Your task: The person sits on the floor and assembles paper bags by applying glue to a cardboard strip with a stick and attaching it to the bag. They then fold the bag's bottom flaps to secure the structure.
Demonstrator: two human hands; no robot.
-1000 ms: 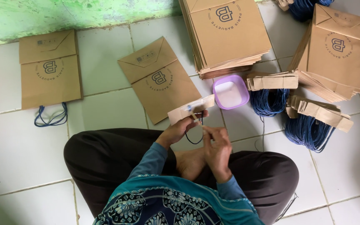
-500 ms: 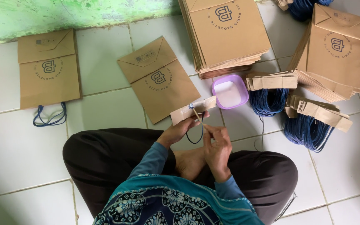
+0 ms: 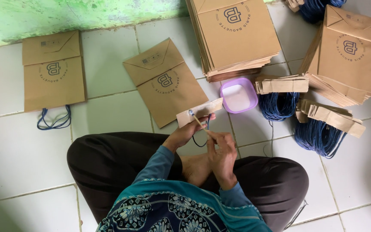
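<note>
Left hand grips card strip; right hand pinches glue stick. Glue may smear; bowl at 1 o'clock may tip.

This looks like a small home workshop where paper bags are made by hand. A person sits cross-legged on a white tiled floor beside a worn green wall, not at a table or machine. All around lie brown paper bags, tall piles of flat bags, bundles of blue cord, stacks of folded card strips and a little purple tub with something white in it.
</note>
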